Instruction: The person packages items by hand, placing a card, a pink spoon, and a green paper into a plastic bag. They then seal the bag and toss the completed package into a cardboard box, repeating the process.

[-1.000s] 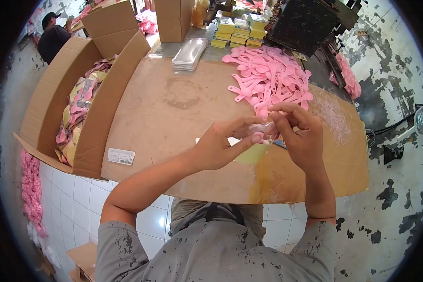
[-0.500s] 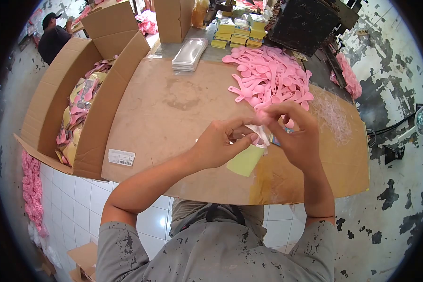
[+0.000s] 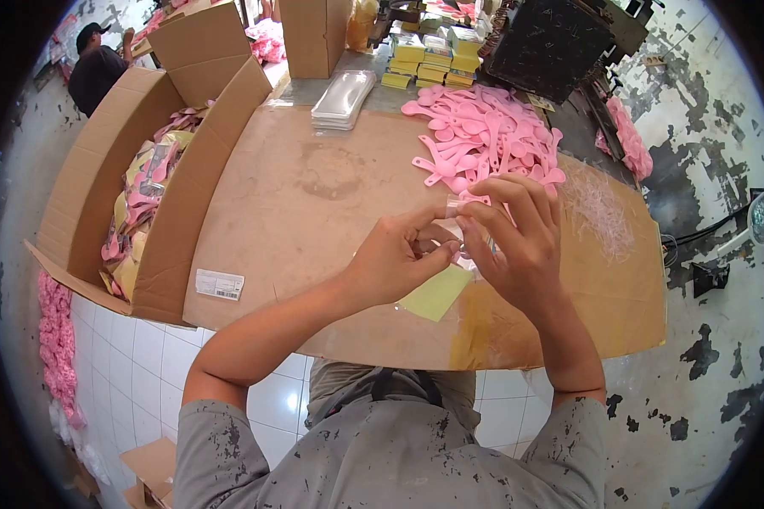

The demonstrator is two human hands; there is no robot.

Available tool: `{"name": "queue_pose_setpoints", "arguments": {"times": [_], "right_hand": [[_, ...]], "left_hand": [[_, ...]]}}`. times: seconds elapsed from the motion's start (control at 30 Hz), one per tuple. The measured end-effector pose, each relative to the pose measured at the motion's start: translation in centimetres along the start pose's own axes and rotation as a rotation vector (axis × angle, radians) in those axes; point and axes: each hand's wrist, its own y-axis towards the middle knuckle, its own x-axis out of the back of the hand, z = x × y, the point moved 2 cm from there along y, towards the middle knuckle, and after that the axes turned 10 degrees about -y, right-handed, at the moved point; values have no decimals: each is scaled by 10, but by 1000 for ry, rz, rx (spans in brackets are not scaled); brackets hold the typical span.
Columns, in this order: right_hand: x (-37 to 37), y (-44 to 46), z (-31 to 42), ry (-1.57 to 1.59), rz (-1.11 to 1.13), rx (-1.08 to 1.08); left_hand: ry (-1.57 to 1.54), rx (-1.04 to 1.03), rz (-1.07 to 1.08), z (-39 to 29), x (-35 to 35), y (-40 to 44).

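My left hand (image 3: 399,259) is closed in a pinch on a clear plastic bag (image 3: 453,206) over the front part of the cardboard-covered table. A pale yellow-green card (image 3: 437,293) hangs below its thumb, and it seems to sit in the bag. My right hand (image 3: 518,242) has its thumb and index finger together at the bag's upper edge, the other fingers raised. What lies between the palms is mostly hidden. Just beyond my right fingertips is a heap of pink plastic spoons (image 3: 484,136).
A cardboard box (image 3: 178,199) holding packed pink spoons stands at the left. Clear plastic sleeves (image 3: 344,100) lie stacked at the back, near bundles of cards (image 3: 433,59). Clear plastic strips (image 3: 603,212) lie on the right. A person (image 3: 100,72) is at the far left.
My right hand has moved left and down from beside the spoon heap to the bag's edge. The left hand has stayed nearly in place; the card has shifted slightly left.
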Motion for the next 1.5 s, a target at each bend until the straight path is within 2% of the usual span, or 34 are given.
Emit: {"name": "queue_pose_setpoints", "arguments": {"times": [0.07,0.17,0.27,0.37,0.47,0.57,0.63,0.7,0.8,0.87,0.97,1.07,1.17,1.27,1.37,1.47,1.5], "right_hand": [[-3,0,2,-66,-8,29],[-6,0,3,-106,-12,70],[-11,-4,3,-163,18,127],[-14,-2,3,-237,60,161],[-15,3,-13,-129,131,32],[-7,-3,-49,24,15,-161],[-4,-29,-97,654,240,-607],[30,-55,-145,1305,346,-896],[39,-112,-241,1016,168,-1051],[31,-141,-277,819,54,-1143],[30,-167,-271,54,306,-1038],[31,-183,-262,-695,529,-828],[25,-129,-194,-389,278,-624],[25,-95,-180,229,476,-965],[22,-113,-242,719,490,-949],[-8,-227,-367,-421,513,-867],[-1,-223,-360,-558,502,-713]], "left_hand": [[45,-44,-17,2,1,-1],[323,-118,0,-3,2,-1],[435,-221,-4,1,0,-2],[672,-232,54,1,-1,-4],[669,-256,37,2,-3,-1],[465,-117,36,-5,4,1],[279,-80,21,4,6,4],[132,-30,8,8,6,5],[3,60,-8,2,5,7],[-55,124,-21,-1,5,7],[-60,56,-48,2,3,8],[-21,103,-98,2,6,10],[11,46,-102,15,12,15],[-32,98,-116,22,17,16],[-88,148,-135,18,19,17],[-133,156,-130,17,20,18],[-140,140,-137,15,20,20]]}}
